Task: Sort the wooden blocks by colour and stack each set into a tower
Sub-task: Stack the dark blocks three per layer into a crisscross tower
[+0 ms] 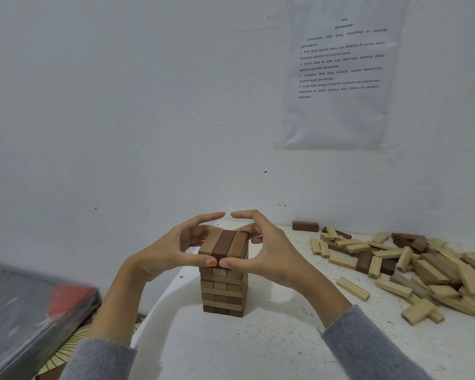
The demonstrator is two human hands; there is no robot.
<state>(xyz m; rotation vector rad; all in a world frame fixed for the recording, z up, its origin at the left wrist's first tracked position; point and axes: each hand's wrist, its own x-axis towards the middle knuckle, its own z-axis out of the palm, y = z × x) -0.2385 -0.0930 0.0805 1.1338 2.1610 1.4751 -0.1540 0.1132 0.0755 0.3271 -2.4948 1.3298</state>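
Left grip [173, 253], right grip [268, 253], one tower [222, 294]

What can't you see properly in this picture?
Head view, tower: the back of its top layer is hidden by the left hand and right hand holding it.
Head view, pile of loose blocks: cut off by the right edge, so no full count.
Head view, sheet on the wall: print too small to read surely.
Head view, grey and red thing, lower left: blurred and cut off by the edge.

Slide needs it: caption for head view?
Left hand and right hand grip the block tower's top layer; loose blocks piled right.
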